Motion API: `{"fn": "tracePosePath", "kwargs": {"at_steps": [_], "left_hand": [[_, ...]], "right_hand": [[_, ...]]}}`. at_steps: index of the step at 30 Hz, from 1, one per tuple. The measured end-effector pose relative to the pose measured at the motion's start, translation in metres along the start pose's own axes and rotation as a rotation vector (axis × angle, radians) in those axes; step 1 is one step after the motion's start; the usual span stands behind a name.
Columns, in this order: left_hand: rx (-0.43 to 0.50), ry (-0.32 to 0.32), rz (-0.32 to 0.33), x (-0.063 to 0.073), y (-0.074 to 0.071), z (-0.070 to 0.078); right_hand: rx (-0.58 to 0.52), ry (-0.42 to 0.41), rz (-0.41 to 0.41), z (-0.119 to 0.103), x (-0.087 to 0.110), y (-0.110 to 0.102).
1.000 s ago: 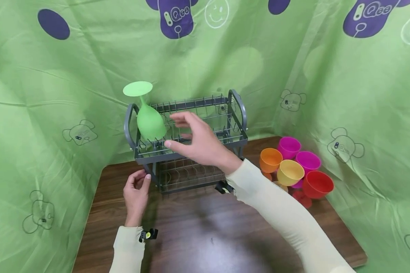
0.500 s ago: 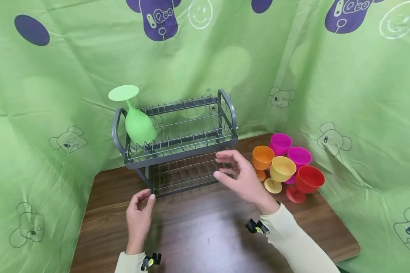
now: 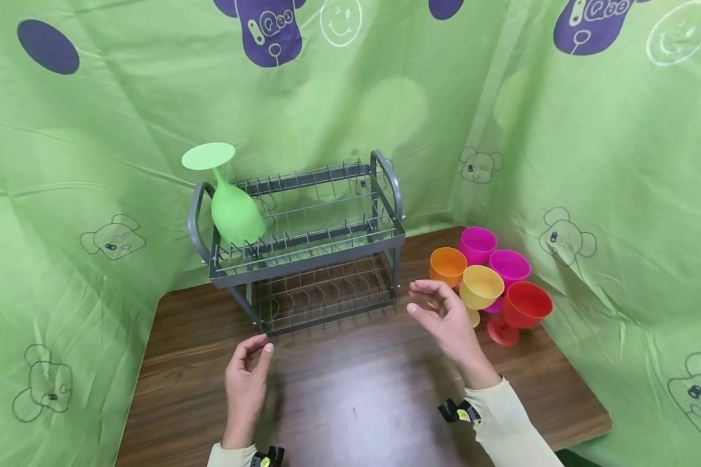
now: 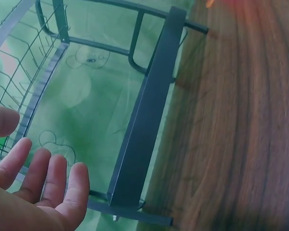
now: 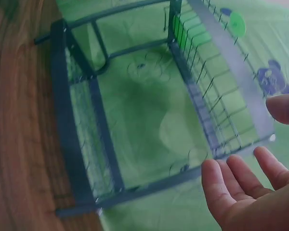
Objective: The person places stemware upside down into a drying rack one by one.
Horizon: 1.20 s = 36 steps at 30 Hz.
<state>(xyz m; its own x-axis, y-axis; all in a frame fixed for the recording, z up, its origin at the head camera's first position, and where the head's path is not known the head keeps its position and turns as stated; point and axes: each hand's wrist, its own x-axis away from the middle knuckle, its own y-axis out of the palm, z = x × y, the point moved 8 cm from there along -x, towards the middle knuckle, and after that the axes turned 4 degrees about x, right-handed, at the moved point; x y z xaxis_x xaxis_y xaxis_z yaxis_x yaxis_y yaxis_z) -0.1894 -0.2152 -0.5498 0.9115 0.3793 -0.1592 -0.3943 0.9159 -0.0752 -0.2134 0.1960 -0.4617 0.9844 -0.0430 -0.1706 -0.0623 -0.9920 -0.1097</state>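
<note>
We hold our left hand (image 3: 246,386) and right hand (image 3: 451,327) empty, thumbs parted from loosely curved fingers (image 4: 77,185); the yellow goblet (image 3: 482,288) stands just beside the right fingers, the rack (image 3: 309,261) just ahead of the left, a green goblet (image 3: 236,214) upside down on top

Looks like a curtained-off recording booth, lab-style. Green cloth (image 3: 152,97) printed with cartoon animals (image 3: 271,32) hangs around three visible sides of a wood-grain tabletop (image 3: 350,376). Kitchenware there: dish rack (image 3: 309,261), plus coloured goblets (image 3: 481,287) off to the right. Wrist cameras (image 3: 458,410) also fit a recording setup. Room beyond the cloth is hidden, so building type can't be told.
</note>
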Motion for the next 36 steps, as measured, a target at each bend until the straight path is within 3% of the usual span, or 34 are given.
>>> {"fn": "tracePosePath", "kwargs": {"at_steps": [10,21,28,36], "left_hand": [[0.041,-0.015,-0.005,0.008,0.003,0.003],[0.080,-0.043,-0.009,0.015,0.007,-0.003],[0.108,-0.073,-0.012,0.015,0.006,-0.007],[0.120,-0.099,-0.009,0.024,0.003,-0.013]], "right_hand": [[0.015,0.104,0.243,0.041,0.010,-0.046],[-0.028,0.170,0.597,0.082,0.031,-0.103],[0.036,0.179,0.764,0.098,0.039,-0.117],[-0.008,0.171,0.842,0.127,0.032,-0.122]]}}
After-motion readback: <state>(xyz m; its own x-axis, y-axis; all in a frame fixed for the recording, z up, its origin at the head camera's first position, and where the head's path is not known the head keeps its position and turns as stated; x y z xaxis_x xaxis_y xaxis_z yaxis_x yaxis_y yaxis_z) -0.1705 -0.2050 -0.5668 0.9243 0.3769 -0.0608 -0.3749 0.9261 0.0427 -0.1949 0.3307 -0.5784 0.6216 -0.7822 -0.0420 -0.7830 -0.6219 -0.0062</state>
